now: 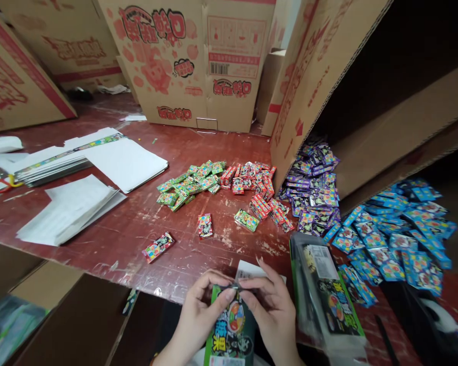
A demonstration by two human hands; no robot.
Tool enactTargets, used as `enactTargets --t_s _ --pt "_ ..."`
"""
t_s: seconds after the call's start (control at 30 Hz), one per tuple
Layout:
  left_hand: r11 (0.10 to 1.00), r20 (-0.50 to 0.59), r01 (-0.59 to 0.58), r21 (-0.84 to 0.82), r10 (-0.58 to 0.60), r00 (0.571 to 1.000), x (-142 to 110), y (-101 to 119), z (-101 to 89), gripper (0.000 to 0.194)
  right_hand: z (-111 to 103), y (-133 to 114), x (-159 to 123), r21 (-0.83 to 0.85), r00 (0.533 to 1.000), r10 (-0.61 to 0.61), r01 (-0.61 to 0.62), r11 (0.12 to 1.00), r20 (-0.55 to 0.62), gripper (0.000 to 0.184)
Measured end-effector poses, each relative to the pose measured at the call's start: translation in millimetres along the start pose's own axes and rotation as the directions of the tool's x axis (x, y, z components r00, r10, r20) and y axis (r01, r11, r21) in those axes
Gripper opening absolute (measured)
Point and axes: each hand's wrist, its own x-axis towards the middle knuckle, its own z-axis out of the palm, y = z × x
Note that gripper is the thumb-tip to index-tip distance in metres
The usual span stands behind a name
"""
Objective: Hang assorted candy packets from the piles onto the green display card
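Green candy packet [231, 325] sits upright at the bottom middle of the head view, at the near edge of the table [137, 223], and I see both hands pinched on its top edge. My left hand [200, 305] has thumb and fingers closed on the upper left corner; my right hand [270, 305] is closed on the upper right, fingertips meeting the left ones over the packet's opening. A white slip [248, 268] shows just behind the fingers.

Just right of the right hand lies a clear-wrapped bundle of packets [328, 295]. Farther back on the table I see small sachets sorted by colour: a green heap [191, 185], a red heap [252, 183] beside it, a purple heap [313, 188] spilling from a tipped cardboard box [366, 101], and a blue heap [397, 234] at the right. A few loose sachets [205, 225] lie between the heaps and my hands. White card stacks [72, 208] rest well apart on the left, with scissors [2, 180] near the edge.
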Motion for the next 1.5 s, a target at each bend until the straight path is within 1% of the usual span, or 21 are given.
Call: enactTargets --t_s 0.1,0.2,0.27,0.33,0.4,0.47,0.53,0.6,0.7,0.77,0.83,0.87,0.93,1.03,1.17,1.27,1.33,1.37,1.43,1.47,1.5 --pt "0.997 -0.047 0.078 -0.027 -0.079 0.996 2.1 9.2 -1.1 0.017 -3.3 -7.4 8.2 0.075 0.991 0.084 -0.093 0.993 0.108 0.054" --pt "0.990 -0.104 0.129 -0.048 -0.134 0.986 5.9 15.0 0.8 0.024 -6.9 -13.8 22.2 0.135 0.949 0.227 -0.260 0.956 0.217 0.060" --pt "0.990 -0.079 0.140 -0.004 -0.139 0.987 7.8 15.4 2.2 0.022 -10.2 -15.2 30.3 0.145 0.924 0.299 -0.338 0.930 0.240 0.061" --pt "0.993 -0.017 0.092 0.070 -0.091 0.996 7.4 12.3 3.7 0.021 -13.6 -12.6 32.4 0.143 0.913 0.324 -0.365 0.920 0.248 0.062" --pt "0.995 0.023 0.006 0.102 -0.009 1.000 5.0 6.5 5.9 0.016 -16.3 -6.3 26.6 0.100 0.927 0.295 -0.324 0.941 0.230 0.058" --pt "0.997 0.030 -0.034 0.075 0.032 0.999 2.0 -0.2 8.7 0.007 -18.0 1.4 15.4 0.006 0.962 0.203 -0.208 0.978 0.181 0.048" --pt "1.000 0.030 0.007 0.016 -0.007 1.000 0.4 -5.5 11.3 0.015 -19.5 6.6 6.8 -0.082 0.979 0.110 -0.097 0.992 0.170 0.039" --pt "0.996 0.026 0.083 -0.016 -0.083 0.996 0.7 -8.5 13.3 0.021 -21.8 6.2 8.6 -0.112 0.982 0.057 -0.037 0.993 0.180 0.032" --pt "0.987 0.018 0.164 0.001 -0.164 0.986 3.7 -9.4 15.9 0.026 -26.4 -6.2 34.5 -0.162 0.978 0.015 0.019 0.987 0.207 0.013" --pt "0.987 0.008 0.153 0.048 -0.154 0.988 6.1 -8.6 18.3 0.027 -28.2 -19.0 57.8 -0.209 0.945 0.065 0.004 0.978 0.322 0.014" --pt "0.986 -0.011 0.127 0.104 -0.127 0.992 8.3 -7.6 21.1 0.028 -27.4 -31.2 76.3 -0.257 0.877 0.173 -0.059 0.965 0.448 0.013" --pt "0.985 -0.015 0.123 0.122 -0.122 0.992 9.2 -7.3 22.4 0.029 -26.2 -36.0 82.3 -0.282 0.848 0.214 -0.081 0.956 0.485 0.010" --pt "0.984 -0.014 0.125 0.127 -0.125 0.992 10.5 -7.3 24.2 0.029 -23.0 -41.8 87.6 -0.327 0.823 0.252 -0.086 0.941 0.509 0.006" --pt "0.985 -0.024 0.124 0.122 -0.122 0.992 11.5 -9.5 24.3 0.029 -20.0 -39.8 84.6 -0.362 0.814 0.258 -0.064 0.930 0.520 0.004" --pt "0.986 -0.022 0.123 0.108 -0.121 0.992 12.1 -12.5 22.0 0.031 -20.8 -23.7 77.3 -0.382 0.849 0.233 -0.041 0.923 0.474 0.004" --pt "0.987 -0.021 0.119 0.108 -0.118 0.993 11.8 -11.5 22.8 0.033 -22.6 -11.3 75.9 -0.288 0.850 0.259 -0.133 0.948 0.459 0.011" --pt "0.990 -0.028 0.111 0.088 -0.109 0.994 11.3 -10.7 25.3 0.032 -23.2 -4.9 76.7 -0.131 0.810 0.334 -0.311 0.942 0.482 0.021" --pt "0.992 -0.034 0.097 0.075 -0.095 0.995 11.3 -10.7 26.7 0.030 -23.2 -1.8 77.5 -0.043 0.763 0.391 -0.432 0.901 0.514 0.028" --pt "0.997 -0.047 0.058 0.059 -0.055 0.997 12.9 -10.9 28.4 0.026 -21.8 5.4 79.2 0.094 0.616 0.493 -0.678 0.729 0.614 0.038" --pt "0.998 -0.054 0.039 0.054 -0.036 0.998 14.8 -10.3 27.7 0.024 -20.3 9.7 79.6 0.143 0.545 0.513 -0.765 0.627 0.663 0.038" --pt "0.998 -0.071 0.023 0.052 -0.019 0.997 17.5 -8.7 25.7 0.026 -18.1 14.4 79.3 0.183 0.497 0.515 -0.820 0.542 0.698 0.036"
